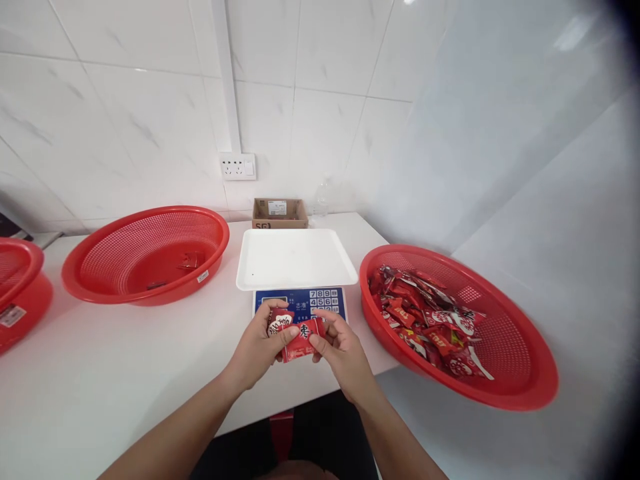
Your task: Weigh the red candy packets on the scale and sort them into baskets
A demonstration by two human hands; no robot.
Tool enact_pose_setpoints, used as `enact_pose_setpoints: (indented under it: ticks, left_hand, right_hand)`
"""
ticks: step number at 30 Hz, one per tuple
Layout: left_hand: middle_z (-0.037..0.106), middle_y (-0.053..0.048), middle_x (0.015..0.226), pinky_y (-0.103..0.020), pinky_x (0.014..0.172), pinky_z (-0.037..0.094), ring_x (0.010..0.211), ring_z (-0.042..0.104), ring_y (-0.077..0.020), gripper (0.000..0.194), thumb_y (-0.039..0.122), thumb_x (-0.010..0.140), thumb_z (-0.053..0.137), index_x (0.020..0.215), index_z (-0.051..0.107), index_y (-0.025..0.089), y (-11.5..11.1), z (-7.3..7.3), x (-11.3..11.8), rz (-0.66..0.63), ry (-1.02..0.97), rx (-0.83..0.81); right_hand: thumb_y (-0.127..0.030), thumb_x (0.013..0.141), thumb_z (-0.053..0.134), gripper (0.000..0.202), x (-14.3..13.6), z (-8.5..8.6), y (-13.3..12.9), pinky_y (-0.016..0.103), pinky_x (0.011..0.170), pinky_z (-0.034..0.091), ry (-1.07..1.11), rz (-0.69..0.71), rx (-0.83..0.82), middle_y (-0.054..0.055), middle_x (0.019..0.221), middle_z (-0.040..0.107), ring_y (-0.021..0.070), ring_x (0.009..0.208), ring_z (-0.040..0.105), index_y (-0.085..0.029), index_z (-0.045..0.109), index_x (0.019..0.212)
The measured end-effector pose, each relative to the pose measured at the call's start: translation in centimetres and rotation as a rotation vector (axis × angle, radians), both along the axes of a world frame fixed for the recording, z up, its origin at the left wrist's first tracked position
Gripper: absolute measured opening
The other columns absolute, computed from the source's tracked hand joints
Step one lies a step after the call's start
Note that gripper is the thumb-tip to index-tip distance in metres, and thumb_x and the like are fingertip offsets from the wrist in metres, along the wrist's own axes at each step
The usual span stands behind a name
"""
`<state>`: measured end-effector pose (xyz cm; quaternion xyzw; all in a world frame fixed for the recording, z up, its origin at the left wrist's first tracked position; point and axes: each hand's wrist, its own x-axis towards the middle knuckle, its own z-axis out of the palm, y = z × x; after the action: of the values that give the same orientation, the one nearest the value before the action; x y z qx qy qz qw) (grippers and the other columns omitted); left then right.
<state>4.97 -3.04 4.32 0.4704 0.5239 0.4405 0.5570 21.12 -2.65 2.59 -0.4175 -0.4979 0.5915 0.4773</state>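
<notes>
Both hands meet in front of the scale, holding small red snack packets. My left hand (264, 340) is closed, its thumb pressed on a red snack packet (299, 348) with a dark printed character. A second, darker red packet (280, 320) with a white patch sticks up between its fingers. My right hand (337, 343) pinches the right end of the front packet. Right behind the hands is the digital scale (327, 301), its blue keypad partly covered by them. The scale's white tray (297, 257) bears only a tiny dark speck.
A red plastic basket (530, 373) full of wrapped snacks stands at the right, jutting past the table edge. At the left, another red basket (145, 230) holds a few packets; a third basket (25, 293) is cut off by the frame. Behind the scale sits a cardboard box (280, 213) beside a clear bottle (323, 197).
</notes>
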Motion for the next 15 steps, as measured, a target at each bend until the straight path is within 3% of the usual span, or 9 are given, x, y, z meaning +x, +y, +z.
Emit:
enact_pose_setpoints:
  ticks: [4,8,11,15]
  left_hand:
    - [0.055,-0.001,0.090,-0.021,0.045,0.045,0.056,0.051,-0.0074,0.046,0.045,0.078,0.056,0.116,0.042,0.024,1.6,1.3,-0.6,0.047,-0.007,0.097]
    - [0.055,-0.004,0.101,-0.027,0.066,0.053,0.078,0.058,-0.0124,0.053,0.035,0.081,0.053,0.129,0.034,0.026,4.8,3.4,-1.7,0.096,0.010,0.243]
    - [0.057,-0.004,0.102,-0.028,0.066,0.052,0.077,0.058,-0.0132,0.061,0.032,0.081,0.051,0.136,0.025,0.029,7.6,4.5,-2.2,0.070,0.174,0.327]
    - [0.063,-0.004,0.092,-0.032,0.071,0.047,0.072,0.060,-0.0169,0.063,0.035,0.083,0.050,0.139,0.024,0.027,10.5,4.2,-2.3,0.053,0.598,0.397]
  right_hand:
    - [-0.040,0.074,0.065,0.033,0.4,0.6,1.6,0.031,0.062,0.054,-0.039,-0.130,0.078,0.001,0.085,0.061,0.0123,0.066,0.058,-0.021,0.058,0.101]
    - [-0.039,0.078,0.060,0.034,0.8,1.9,4.8,0.036,0.082,0.053,-0.006,-0.228,0.176,0.006,0.108,0.062,0.0169,0.088,0.062,-0.020,0.057,0.107]
    - [-0.035,0.080,0.056,0.046,0.4,2.8,7.4,0.040,0.093,0.047,-0.058,-0.171,0.271,0.007,0.124,0.056,0.0198,0.109,0.056,-0.022,0.049,0.123]
    - [-0.034,0.080,0.054,0.060,-0.1,3.3,8.6,0.044,0.099,0.041,-0.332,-0.101,0.351,0.006,0.144,0.037,0.0233,0.129,0.038,-0.028,0.036,0.136]
